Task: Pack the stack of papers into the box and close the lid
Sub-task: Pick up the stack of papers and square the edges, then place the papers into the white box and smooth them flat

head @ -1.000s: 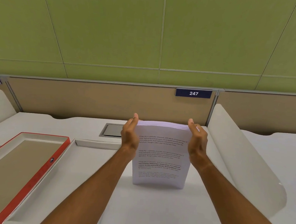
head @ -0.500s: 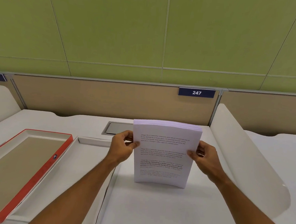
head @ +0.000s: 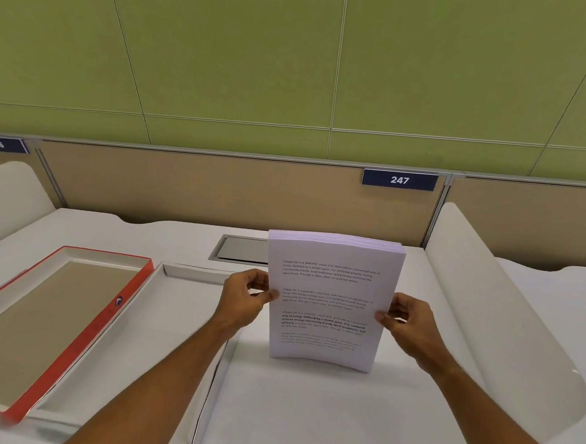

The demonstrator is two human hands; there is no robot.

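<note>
Two hands, left hand point(head: 245, 299) and right hand point(head: 410, 323), pinch the side edges of the thick white printed paper stack point(head: 331, 299), standing upright on the white desk point(head: 307, 411), long axis vertical. Beside it, the shallow white box point(head: 192, 272) and red-rimmed lid point(head: 82, 332) lie open-side up.

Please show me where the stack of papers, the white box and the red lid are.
stack of papers point(head: 332, 282), head view, upper part of front page.
white box point(head: 192, 273), head view, far inner wall.
red lid point(head: 82, 339), head view, right red rim.
</note>
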